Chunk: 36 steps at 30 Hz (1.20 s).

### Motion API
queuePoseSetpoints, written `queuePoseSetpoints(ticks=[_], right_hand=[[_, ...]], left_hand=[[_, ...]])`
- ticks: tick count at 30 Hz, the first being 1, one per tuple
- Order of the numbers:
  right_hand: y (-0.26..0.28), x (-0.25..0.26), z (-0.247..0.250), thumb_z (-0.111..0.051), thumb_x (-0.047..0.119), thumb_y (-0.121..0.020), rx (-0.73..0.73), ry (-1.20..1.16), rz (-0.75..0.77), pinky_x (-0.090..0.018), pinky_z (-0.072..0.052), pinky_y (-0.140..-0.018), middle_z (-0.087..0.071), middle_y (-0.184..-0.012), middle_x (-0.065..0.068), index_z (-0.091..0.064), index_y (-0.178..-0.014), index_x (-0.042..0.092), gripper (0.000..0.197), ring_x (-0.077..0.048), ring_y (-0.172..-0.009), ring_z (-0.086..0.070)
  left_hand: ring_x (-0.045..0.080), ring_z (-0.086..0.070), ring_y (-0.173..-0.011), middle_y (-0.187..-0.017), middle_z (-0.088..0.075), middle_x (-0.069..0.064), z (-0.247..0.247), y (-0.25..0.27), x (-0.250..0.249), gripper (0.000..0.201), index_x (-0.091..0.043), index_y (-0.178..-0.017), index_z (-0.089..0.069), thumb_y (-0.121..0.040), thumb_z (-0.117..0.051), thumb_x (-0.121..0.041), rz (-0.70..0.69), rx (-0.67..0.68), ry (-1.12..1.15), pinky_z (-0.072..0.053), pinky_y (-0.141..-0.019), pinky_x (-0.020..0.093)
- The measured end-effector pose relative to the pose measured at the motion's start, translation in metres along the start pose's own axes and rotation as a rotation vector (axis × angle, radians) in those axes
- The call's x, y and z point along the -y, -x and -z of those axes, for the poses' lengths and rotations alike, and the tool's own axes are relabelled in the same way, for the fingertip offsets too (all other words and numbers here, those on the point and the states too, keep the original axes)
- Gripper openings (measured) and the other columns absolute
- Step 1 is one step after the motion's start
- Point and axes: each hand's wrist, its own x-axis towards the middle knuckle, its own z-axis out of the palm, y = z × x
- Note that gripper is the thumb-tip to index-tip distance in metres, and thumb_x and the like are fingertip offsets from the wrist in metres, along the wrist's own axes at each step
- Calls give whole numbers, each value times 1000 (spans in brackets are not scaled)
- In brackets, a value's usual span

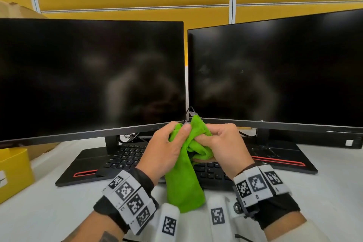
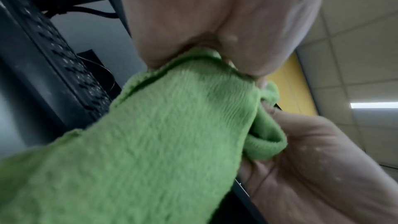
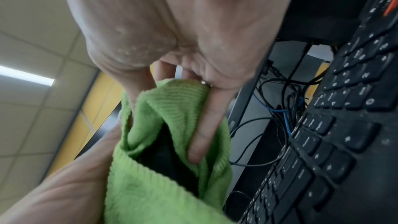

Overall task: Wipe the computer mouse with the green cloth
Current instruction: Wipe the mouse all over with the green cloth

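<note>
I hold the green cloth bunched up in both hands above the keyboard, its loose end hanging toward me. My left hand grips the cloth from the left, thumb on top. My right hand curls its fingers round the cloth from the right. The black computer mouse sits wrapped inside the cloth; only in the right wrist view does a dark part of it show. A right-hand finger presses the cloth against it. The mouse cable rises behind the cloth. In the left wrist view the cloth hides the mouse.
Two dark monitors stand close behind my hands. A black keyboard lies under them on the white desk. A yellow box sits at the left edge. Tangled cables lie behind the keyboard.
</note>
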Motion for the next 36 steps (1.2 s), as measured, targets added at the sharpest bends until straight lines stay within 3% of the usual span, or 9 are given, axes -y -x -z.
queuePoseSetpoints(ticks=[4,9,13,15,19,26,28,31,36], right_hand=[[0,-1,-6,-64,9,-100,5,20,-9,-56,-66,-73,-80,-96,-20,-81,-99,9,17,-34,-91,-79],[-3,-8,-1,-76,-12,-81,-40,21,62,-65,-62,-77,-80,-96,-21,-78,-104,14,34,-51,-94,-74],[-5,-4,10,-69,-11,-86,-87,-148,-13,-57,-65,-77,-78,-94,-20,-78,-100,8,25,-39,-87,-76],[-6,-1,14,-63,-5,-93,-105,-231,-52,-53,-65,-76,-79,-95,-17,-79,-100,9,23,-31,-87,-76],[-6,2,14,-61,-3,-96,-91,-294,-32,-52,-65,-80,-79,-105,-21,-79,-104,9,23,-32,-96,-77],[-6,-14,-1,-82,-10,-61,-5,-190,55,-49,-65,-75,-77,-94,-28,-75,-100,5,43,-37,-85,-75],[-4,-12,-3,-78,-15,-70,-5,-171,38,-46,-65,-72,-76,-86,-24,-77,-98,1,32,-35,-80,-74],[-2,-7,-3,-66,-8,-90,12,-146,-10,-58,-64,-79,-77,-89,-23,-80,-100,2,20,-38,-83,-75],[-3,-1,-2,-58,5,-101,-54,-121,-88,-62,-63,-81,-80,-101,-20,-82,-103,13,25,-39,-95,-78]], left_hand=[[20,-62,-69,-70,-70,-2,2,-1,4,65,-14,-82,-71,-99,-41,-69,42,-106,-80,-55,-77,43],[21,-75,-116,-122,-80,1,-9,4,-15,43,-33,-129,-73,-110,-37,-48,293,12,392,-54,-108,48],[31,-65,-130,-144,-65,12,-1,-1,-14,45,-19,-154,-48,-110,-46,-10,369,-99,693,-50,-111,51],[30,-66,-130,-141,-67,14,0,-1,-10,36,-12,-145,-57,-110,-46,-12,365,-60,625,-49,-113,48],[18,-72,-121,-125,-78,2,-5,6,-20,35,-24,-125,-70,-112,-40,-35,378,93,516,-53,-105,40],[27,-68,-91,-104,-75,24,-5,6,-15,64,-2,-113,-68,-82,-70,-58,273,-12,413,-58,-89,51],[30,-70,-90,-112,-72,33,-5,6,-17,74,0,-113,-72,-70,-79,-59,338,-30,467,-57,-95,60],[34,-69,-91,-115,-69,38,-4,6,-20,84,5,-113,-71,-62,-85,-60,364,-58,504,-54,-97,66],[30,-68,-86,-106,-70,35,-4,6,-17,87,7,-111,-65,-69,-85,-66,288,-36,363,-60,-86,61]])
